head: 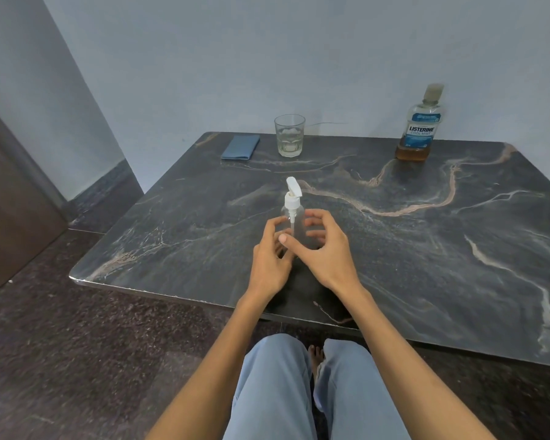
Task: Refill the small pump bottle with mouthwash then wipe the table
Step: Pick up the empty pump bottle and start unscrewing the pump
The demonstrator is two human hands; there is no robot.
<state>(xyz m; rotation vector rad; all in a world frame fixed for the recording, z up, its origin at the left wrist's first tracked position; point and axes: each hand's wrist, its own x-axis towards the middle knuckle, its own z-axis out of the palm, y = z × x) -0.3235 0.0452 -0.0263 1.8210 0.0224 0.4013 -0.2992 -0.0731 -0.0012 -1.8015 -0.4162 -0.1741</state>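
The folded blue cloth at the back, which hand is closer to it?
Left. The left hand sits nearer the folded blue cloth; the right hand is farther right, across the clear pump bottle.

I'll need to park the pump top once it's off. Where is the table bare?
Bare: the right half, nearer than the mouthwash bottle, and the left front corner of the table. Crowded: the far edge with cloth and glass, and around the pump bottle.

A dark marble table (426,249) with pale veins is set against the wall. A folded blue cloth (240,148) and a glass (289,135) are placed near its far edge, a mouthwash bottle (419,128) at the far right. A small clear pump bottle (292,214) is stood upright nearer the front.
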